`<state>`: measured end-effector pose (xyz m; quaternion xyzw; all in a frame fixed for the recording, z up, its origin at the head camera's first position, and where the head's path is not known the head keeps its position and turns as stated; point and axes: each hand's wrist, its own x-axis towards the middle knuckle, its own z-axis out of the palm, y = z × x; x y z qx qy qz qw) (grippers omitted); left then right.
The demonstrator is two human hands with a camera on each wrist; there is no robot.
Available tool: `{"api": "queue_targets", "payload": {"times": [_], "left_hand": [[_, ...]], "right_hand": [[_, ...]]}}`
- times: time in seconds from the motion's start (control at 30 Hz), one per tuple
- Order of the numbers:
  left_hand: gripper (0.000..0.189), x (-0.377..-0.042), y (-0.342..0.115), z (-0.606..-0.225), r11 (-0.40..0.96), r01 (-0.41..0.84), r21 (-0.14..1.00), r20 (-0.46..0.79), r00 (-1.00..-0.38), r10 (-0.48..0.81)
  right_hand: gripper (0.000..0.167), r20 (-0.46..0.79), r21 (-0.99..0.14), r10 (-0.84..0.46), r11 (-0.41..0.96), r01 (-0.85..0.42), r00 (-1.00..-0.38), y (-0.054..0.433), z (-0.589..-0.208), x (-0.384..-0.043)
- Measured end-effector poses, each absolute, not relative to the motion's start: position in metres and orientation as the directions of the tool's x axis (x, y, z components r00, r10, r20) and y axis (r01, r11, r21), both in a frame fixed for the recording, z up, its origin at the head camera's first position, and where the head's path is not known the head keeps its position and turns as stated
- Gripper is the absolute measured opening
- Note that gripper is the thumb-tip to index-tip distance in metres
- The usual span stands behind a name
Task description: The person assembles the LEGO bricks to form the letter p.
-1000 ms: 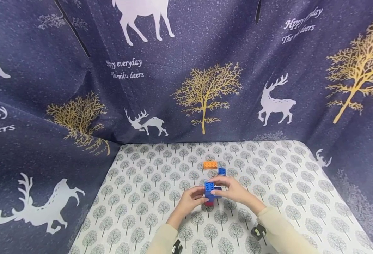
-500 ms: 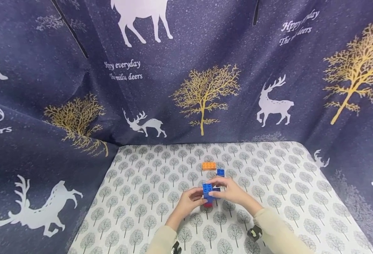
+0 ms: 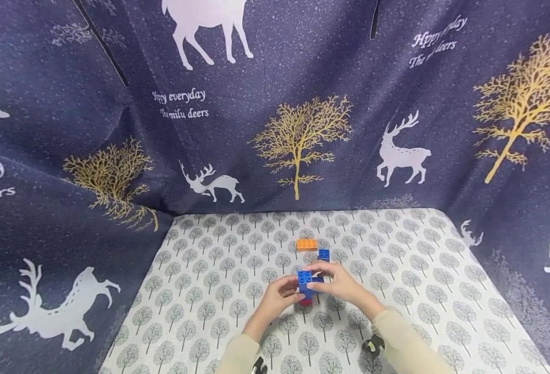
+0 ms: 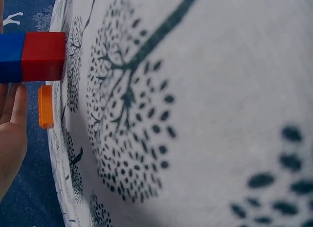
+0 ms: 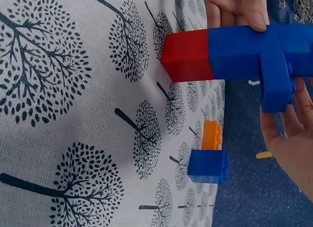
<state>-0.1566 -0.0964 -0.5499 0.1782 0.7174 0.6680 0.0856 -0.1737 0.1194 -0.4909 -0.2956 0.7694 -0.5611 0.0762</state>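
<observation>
A tower of toy building bricks stands upright on the cloth. At its base is a red brick point(image 5: 188, 56), with a blue brick point(image 5: 234, 53) above it. Higher up, a thin blue brick point(image 5: 275, 73) juts out sideways to the right. A studded blue brick point(image 3: 305, 276) tops the tower. From the left side, my left hand point(image 3: 276, 298) grips the tower, its thumb lying on the blue part. My right hand point(image 3: 339, 281) holds the upper bricks between thumb and fingers, from the right. Part of the tower is hidden behind the fingers in the head view.
Behind the tower lies an orange brick point(image 3: 306, 244). A small blue brick point(image 3: 324, 254) sits slightly nearer, to its right. Tree-patterned white cloth point(image 3: 209, 322) covers the table. A dark blue curtain point(image 3: 237, 140) with deer hangs around the back and sides.
Both hands stay on the tower with only slight shifts. The whole scene has drifted slightly left and down in the head view.
</observation>
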Motion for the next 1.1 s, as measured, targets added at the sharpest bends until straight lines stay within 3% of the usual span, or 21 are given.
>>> {"api": "queue_targets", "payload": {"times": [0.37, 0.67, 0.9, 1.1], "left_hand": [[0.043, -0.158, -0.097, -0.534, 0.078, 0.141, 0.987, 0.105, -0.928, 0.357], [0.042, -0.168, -0.096, -0.561, 0.138, 0.175, 0.975, 0.122, -0.938, 0.325], [0.045, -0.167, -0.096, -0.560, 0.143, 0.143, 0.979, 0.092, -0.944, 0.316], [0.047, -0.167, -0.097, -0.559, 0.148, 0.116, 0.982, 0.066, -0.949, 0.309]], "right_hand": [[0.038, 0.241, -0.900, -0.525, 0.193, -0.391, -0.816, 0.118, -0.498, -0.177], [0.039, 0.241, -0.905, -0.541, 0.176, -0.388, -0.806, 0.130, -0.530, -0.191], [0.040, 0.134, -0.952, -0.464, 0.186, -0.245, -0.876, 0.143, -0.530, -0.206], [0.044, 0.153, -0.961, -0.376, 0.159, -0.226, -0.914, 0.151, -0.536, -0.226]]}}
